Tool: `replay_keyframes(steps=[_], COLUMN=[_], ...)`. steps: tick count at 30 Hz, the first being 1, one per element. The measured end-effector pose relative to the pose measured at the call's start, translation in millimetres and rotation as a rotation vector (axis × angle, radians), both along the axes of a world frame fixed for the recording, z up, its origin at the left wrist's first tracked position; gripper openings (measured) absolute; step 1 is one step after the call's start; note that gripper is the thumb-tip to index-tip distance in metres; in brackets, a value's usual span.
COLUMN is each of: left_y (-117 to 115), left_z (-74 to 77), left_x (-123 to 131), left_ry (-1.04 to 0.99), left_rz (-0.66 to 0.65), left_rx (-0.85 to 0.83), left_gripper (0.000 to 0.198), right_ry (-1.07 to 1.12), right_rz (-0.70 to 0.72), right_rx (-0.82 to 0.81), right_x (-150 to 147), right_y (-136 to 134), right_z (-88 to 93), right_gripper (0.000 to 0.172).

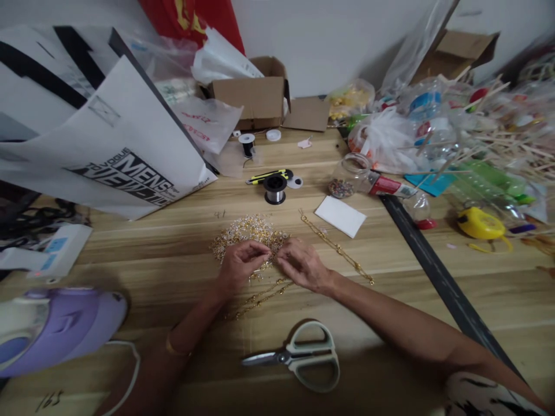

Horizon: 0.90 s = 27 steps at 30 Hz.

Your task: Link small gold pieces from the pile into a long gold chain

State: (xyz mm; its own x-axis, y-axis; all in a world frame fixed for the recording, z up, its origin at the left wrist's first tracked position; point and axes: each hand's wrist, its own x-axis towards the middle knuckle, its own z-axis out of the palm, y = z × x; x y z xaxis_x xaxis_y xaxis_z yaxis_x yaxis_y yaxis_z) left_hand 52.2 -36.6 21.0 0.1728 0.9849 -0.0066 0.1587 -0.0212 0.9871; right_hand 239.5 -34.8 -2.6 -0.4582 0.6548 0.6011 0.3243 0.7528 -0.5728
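My left hand (240, 264) and my right hand (302, 264) meet at the near edge of a pile of small gold and clear beads (247, 232) on the wooden table (173, 271). Both hands have their fingers pinched together over the beads; what they pinch is too small to make out. Beaded gold strands (260, 296) trail from under the hands toward me. A longer gold chain (336, 248) lies to the right of my right hand.
Scissors (303, 357) lie close to me. A spool of wire (274, 189), a yellow-black cutter (269, 175), a white card (340, 216) and a bead jar (347, 178) sit beyond. A purple device (56, 329) is at left, a cardboard box (255, 95) and cluttered bags behind.
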Motion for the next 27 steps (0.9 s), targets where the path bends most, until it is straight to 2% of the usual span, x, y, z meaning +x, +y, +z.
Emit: replay_keyframes(steps=[13, 27], left_y=[-3.2, 0.5], left_z=[-0.2, 3.7], left_x=[1.9, -0.8], left_ry=[0.015, -0.036], left_rz=[-0.004, -0.04], left_rx=[0.035, -0.043], left_gripper=[0.014, 0.015], right_ry=[0.003, 0.013], right_rz=[0.023, 0.043], right_rx=[0.037, -0.009], right_x=[0.1, 2.2], right_y=[-1.8, -2.9], right_z=[0.2, 4.0], right_gripper=[0.002, 0.005])
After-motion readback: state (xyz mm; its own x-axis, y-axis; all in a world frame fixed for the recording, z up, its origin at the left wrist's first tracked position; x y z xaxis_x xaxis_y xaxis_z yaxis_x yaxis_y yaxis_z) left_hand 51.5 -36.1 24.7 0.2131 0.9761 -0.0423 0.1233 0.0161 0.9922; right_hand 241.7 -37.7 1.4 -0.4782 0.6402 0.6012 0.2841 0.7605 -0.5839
